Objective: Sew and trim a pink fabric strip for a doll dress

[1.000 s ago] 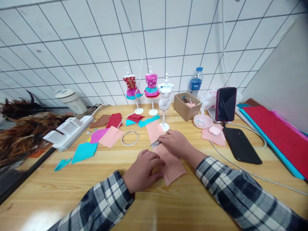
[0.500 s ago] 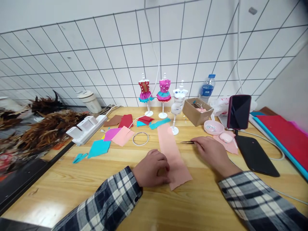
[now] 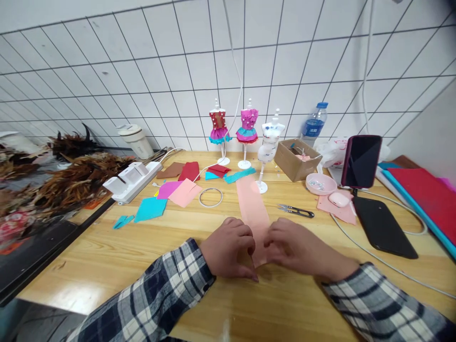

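White tiles (image 3: pixel 185 61) back the wooden table (image 3: pixel 117 251).

The salmon-pink strip (image 3: pixel 252 202) was long, matte and plain, lying lengthwise on the wooden table (image 3: pixel 171 299). Its far part was flat, ending at a teal scrap (image 3: pixel 239 175), just beside a white round base (image 3: pixel 261 187); its near end slanted rightward, partly hidden from view.

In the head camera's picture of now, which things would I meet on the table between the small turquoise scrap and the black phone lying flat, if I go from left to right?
Turquoise cloth piece, thin ring, long pink strip, thread snips, pale pink case.
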Available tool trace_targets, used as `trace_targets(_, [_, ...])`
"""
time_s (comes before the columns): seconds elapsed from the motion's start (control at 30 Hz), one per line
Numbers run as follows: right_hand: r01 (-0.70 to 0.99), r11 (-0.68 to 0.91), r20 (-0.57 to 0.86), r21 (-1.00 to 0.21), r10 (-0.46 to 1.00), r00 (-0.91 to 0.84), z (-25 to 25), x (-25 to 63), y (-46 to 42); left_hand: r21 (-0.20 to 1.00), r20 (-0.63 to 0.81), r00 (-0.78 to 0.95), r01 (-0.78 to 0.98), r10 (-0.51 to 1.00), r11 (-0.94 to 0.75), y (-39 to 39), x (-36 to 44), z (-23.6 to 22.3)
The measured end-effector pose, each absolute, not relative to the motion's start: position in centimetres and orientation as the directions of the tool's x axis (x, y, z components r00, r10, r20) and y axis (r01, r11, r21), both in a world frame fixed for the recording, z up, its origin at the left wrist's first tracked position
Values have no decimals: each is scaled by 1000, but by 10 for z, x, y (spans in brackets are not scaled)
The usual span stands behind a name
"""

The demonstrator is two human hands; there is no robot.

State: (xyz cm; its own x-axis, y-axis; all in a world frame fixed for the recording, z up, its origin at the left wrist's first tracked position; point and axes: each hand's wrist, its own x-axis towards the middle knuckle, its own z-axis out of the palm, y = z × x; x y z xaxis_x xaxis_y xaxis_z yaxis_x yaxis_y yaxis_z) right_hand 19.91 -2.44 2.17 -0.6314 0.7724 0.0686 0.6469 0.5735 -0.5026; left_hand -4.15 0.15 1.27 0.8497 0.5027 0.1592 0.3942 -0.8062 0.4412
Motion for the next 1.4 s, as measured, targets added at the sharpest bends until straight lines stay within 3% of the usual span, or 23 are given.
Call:
trace_targets(0.13, [602,592,-15,-536,706,-708,21,182,-36,380,115,884,382,453,-842,-2,-39,11])
trace_targets(0.33, [630,649,6,-428,699,-715,13,184,-34,318,84,882,418,464,-851,-6,-36,10])
trace_targets(0.57, [641,629,21,-440,721,-693,14,183,-34,348,73,848,471,525,-810,-8,-34,16])
trace_targets(0.73, [649,615,10,-447,729,-684,19,182,-35,290,124,840,478,528,-829,-8,-33,14])
trace_targets(0.93, [652,524,-11,-548,775,-632,16,185,-35,460,130,802,472,583,-752,-5,-34,13])
trace_targets(1.23, [649,475,-7,-595,804,-595,5,189,-27,582,95,693,544,715,-604,-4,-35,11])
trace_targets(1.4, [638,339,-25,-691,871,-491,3,186,-24,624,114,665,530,738,-574,-5,-34,4])
